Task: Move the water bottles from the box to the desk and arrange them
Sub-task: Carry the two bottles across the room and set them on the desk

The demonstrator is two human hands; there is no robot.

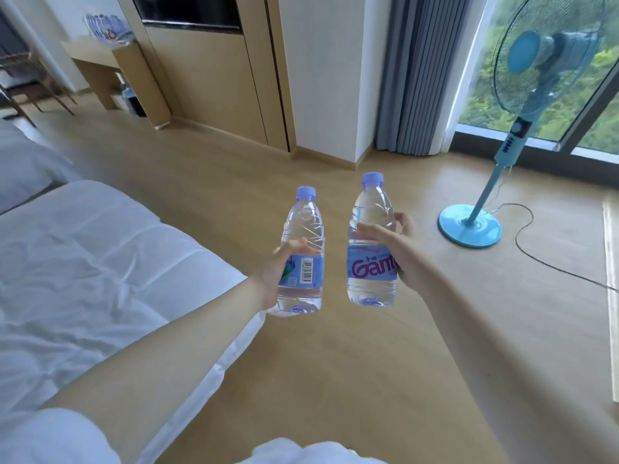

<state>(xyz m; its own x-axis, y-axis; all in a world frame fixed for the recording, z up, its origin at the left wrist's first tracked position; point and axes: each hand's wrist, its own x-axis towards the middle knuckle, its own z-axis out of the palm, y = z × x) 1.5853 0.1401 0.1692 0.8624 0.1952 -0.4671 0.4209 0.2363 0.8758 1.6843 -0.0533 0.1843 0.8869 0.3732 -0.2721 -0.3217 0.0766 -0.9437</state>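
I hold two clear water bottles with blue caps and blue labels, upright over the wooden floor. My left hand [279,267] grips the left bottle [303,229] around its label, barcode facing me. My right hand [402,252] grips the right bottle [370,272], whose label shows pink lettering. The two bottles are a little apart. The wooden desk [97,50] stands far off at the upper left, and several more bottles [104,26] stand on it. No box is in view.
A bed with white bedding [83,262] fills the left side. A blue standing fan [475,226] is at the right by the window, its cable [536,259] running across the floor. A chair [23,82] sits at the far left. Wall panels and a grey curtain [415,78] lie ahead.
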